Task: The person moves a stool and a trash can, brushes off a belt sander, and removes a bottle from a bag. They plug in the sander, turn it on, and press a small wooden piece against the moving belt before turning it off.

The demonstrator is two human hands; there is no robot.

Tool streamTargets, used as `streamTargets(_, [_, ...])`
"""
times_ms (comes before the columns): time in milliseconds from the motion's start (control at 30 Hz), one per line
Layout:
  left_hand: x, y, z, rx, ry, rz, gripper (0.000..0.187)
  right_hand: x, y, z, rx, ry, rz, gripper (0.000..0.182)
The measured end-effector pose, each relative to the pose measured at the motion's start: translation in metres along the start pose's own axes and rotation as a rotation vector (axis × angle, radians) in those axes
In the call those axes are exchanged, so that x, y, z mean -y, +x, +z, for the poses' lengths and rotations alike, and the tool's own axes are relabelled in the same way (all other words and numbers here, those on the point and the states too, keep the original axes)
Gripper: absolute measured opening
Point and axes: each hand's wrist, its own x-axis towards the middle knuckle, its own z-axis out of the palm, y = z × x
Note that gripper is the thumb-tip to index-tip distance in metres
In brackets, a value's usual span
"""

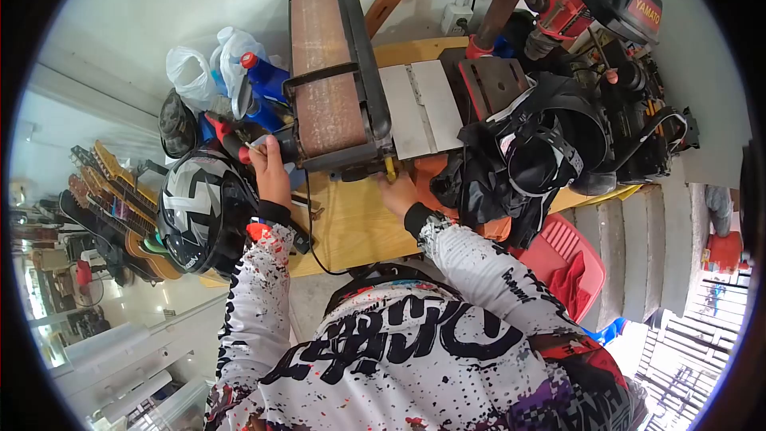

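Observation:
A belt sander (325, 72) with a worn brown belt stands upright on the wooden table (359, 227). My left hand (272, 174) is raised at the sander's lower left corner, its fingers pinched on a small thin pale stick (254, 148). At the lower right corner, my right hand (396, 195) closes around the lower end of a short yellow handle (390, 167) beside the sander. The fingertips of the right hand are partly hidden. A grey metal plate (419, 108) lies right of the belt.
A black-and-white helmet (199, 211) sits left of my left arm; another dark helmet (550, 148) is at right. Behind are a red drill press (550, 12), blue spray cans (266, 80) and plastic bags (191, 76). A black cable (309, 223) hangs over the table edge. A pink basket (562, 251) stands below.

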Motion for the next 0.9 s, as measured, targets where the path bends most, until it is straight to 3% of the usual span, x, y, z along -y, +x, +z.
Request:
streamTargets(33, [0.005,0.005,-0.002,-0.020,0.113,0.019,0.028,-0.002,0.005,0.002,-0.021,-0.091,-0.017,0.055])
streamTargets(67, [0.004,0.008,0.004,-0.012,0.079,0.189,0.026,-0.001,0.009,0.002,-0.015,-0.092,-0.015,0.055])
streamTargets(133, [-0.001,0.015,0.009,0.027,0.053,0.207,0.026,0.003,0.016,0.003,0.066,-0.233,-0.048,0.054])
streamTargets(200, [0.003,0.024,0.013,0.094,-0.064,0.262,0.025,0.008,0.017,0.003,0.018,-0.209,-0.055,0.054])
streamTargets(567, [0.011,0.030,0.018,0.057,-0.135,0.290,0.023,-0.002,0.023,0.010,-0.066,-0.197,-0.171,0.048])
streamTargets(900, [0.008,0.031,0.022,0.005,-0.226,0.347,0.022,0.001,0.020,0.001,0.025,-0.325,-0.126,0.047])
